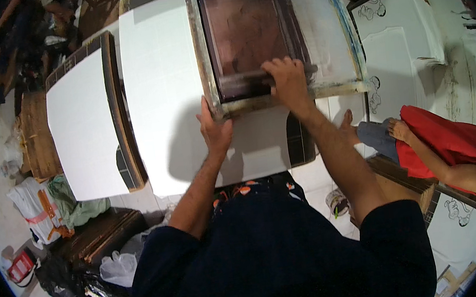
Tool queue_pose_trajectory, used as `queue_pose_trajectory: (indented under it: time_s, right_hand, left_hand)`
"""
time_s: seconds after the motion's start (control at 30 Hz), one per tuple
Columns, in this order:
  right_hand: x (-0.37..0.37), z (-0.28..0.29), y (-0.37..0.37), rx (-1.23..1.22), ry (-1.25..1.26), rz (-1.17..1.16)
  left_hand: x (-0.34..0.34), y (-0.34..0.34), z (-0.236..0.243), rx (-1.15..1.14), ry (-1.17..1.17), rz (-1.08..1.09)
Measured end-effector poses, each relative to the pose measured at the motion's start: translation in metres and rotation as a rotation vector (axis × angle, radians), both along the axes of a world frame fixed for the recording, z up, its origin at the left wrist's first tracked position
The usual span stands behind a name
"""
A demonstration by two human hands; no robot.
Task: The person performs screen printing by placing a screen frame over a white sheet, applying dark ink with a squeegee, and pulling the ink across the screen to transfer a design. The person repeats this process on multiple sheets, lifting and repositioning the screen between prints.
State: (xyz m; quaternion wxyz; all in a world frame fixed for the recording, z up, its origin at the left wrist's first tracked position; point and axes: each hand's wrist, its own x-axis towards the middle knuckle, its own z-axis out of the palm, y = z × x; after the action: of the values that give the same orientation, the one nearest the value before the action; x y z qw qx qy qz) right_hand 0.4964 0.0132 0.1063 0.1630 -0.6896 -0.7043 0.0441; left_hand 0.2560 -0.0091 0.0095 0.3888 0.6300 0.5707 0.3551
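Note:
A wooden-edged screen printing frame (200,54) lies over a white fabric sheet (153,59) on a board. Its mesh has a dark reddish-brown middle (246,29). My right hand (289,82) is closed on the right part of a squeegee (245,81), which lies across the lower part of the mesh, blurred by motion. At the frame's near left corner my left hand (216,133) grips the edge, one finger along the outer side and the thumb below. The fingers' undersides are hidden.
Another white-covered board (81,118) stands left. At right, printed white sheets (388,57) lie on a board, and a person in a red top (446,138) sits close by. A small tub (336,203) stands on the floor; plastic bags (117,268) lie lower left.

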Motion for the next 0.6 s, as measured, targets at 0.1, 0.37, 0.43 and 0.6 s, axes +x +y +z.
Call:
queue_pose_trajectory:
  time_s: [0.1,0.37,0.43,0.6]
  right_hand:
    - [0.004,0.010,0.003,-0.092,-0.005,0.018]
    - [0.025,-0.018,0.031,-0.104,-0.038,0.096]
    - [0.045,-0.034,0.089,0.007,-0.080,0.105]
    - [0.096,-0.056,0.264,0.108,-0.181,0.081]
  left_hand:
    - [0.003,-0.001,0.010,-0.043,-0.048,0.000]
    - [0.005,-0.001,0.012,0.007,0.034,0.011]
    - [0.005,-0.002,0.012,-0.009,0.052,0.017]
    - [0.002,-0.003,0.014,-0.056,0.043,0.009]
